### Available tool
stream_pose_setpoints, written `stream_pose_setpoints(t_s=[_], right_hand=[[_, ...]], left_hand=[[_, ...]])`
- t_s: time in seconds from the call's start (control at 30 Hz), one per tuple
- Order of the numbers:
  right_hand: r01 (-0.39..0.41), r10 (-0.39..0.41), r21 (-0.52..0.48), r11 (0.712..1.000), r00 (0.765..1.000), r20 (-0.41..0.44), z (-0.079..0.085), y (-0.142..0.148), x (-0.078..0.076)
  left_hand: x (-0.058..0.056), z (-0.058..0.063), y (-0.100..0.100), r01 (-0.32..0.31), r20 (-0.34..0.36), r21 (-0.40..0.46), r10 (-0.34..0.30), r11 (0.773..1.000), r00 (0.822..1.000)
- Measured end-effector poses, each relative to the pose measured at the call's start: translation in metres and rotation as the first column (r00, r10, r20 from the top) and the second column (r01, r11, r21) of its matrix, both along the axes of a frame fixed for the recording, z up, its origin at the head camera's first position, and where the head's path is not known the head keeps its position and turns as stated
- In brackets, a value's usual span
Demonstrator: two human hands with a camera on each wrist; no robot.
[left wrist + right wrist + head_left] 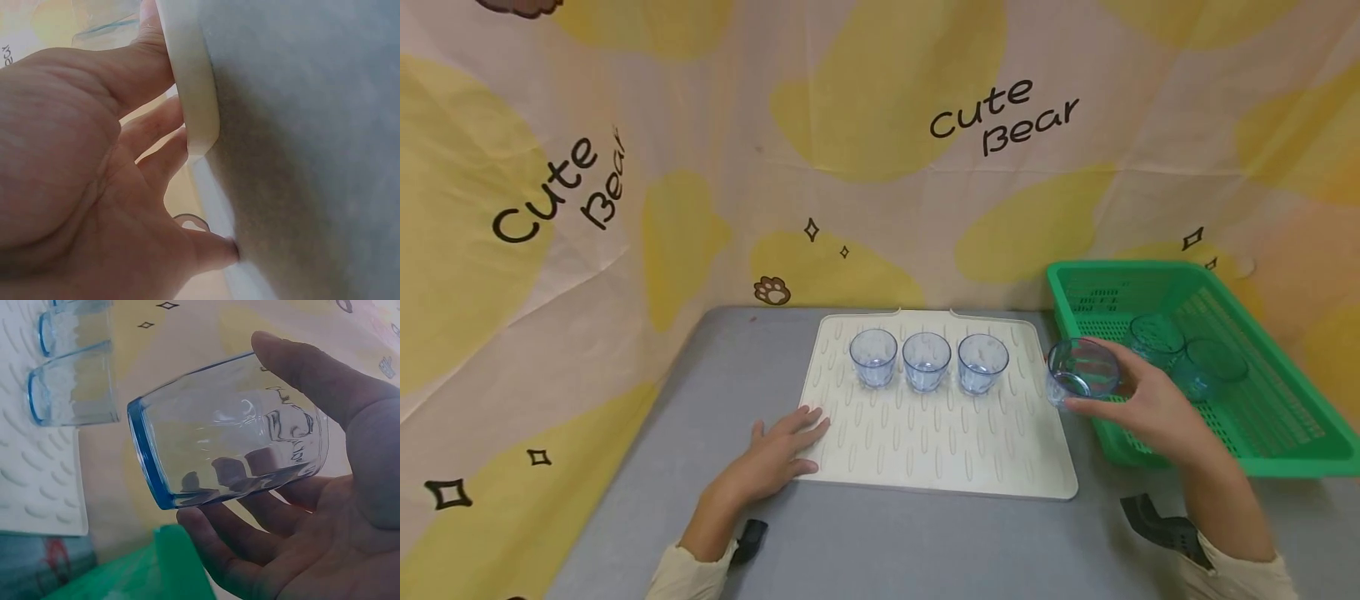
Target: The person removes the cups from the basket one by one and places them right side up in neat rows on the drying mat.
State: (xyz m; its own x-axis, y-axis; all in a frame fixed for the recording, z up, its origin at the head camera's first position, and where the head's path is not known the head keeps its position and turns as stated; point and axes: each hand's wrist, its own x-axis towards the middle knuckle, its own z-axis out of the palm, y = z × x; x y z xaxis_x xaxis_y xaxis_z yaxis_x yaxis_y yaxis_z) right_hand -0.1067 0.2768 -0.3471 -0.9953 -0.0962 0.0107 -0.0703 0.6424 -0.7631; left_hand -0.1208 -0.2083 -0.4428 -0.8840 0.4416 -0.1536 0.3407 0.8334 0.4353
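Note:
My right hand [1157, 408] grips a clear bluish drinking glass [1078, 375] between thumb and fingers, over the right edge of a white ribbed draining mat [925, 454]. In the right wrist view this glass [219, 434] lies between the thumb and the fingers, its thick blue base pointing toward the mat. Three matching glasses stand in a row on the mat: a left one [874, 367], a middle one [927, 371] and a right one [982, 371]. My left hand [771, 458] rests with spread fingers on the mat's front left corner.
A green plastic basket [1060, 279] stands to the right of the mat, with two more glasses inside, one farther back [1153, 333] and one nearer [1206, 371]. The grey table [737, 358] meets a patterned cloth [865, 208] behind and at the left.

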Motion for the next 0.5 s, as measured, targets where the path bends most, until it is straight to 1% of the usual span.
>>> stream_pose_setpoints(t_s=[0.17,0.33,0.5], right_hand=[[-0.017,0.017,-0.019,1.000,1.000,0.015,-0.005,-0.010,-0.003],[-0.021,0.021,-0.008,1.000,1.000,0.012,-0.006,-0.018,-0.004],[-0.031,0.031,-0.019,0.999,1.000,0.004,-0.010,-0.030,-0.004]], left_hand=[[0.002,-0.002,-0.001,-0.002,0.010,0.017,0.002,1.000,1.000],[0.002,0.000,0.001,-0.010,0.011,0.043,0.010,0.999,1.000],[0.001,0.000,0.003,-0.028,0.024,0.043,0.027,0.999,0.999]])
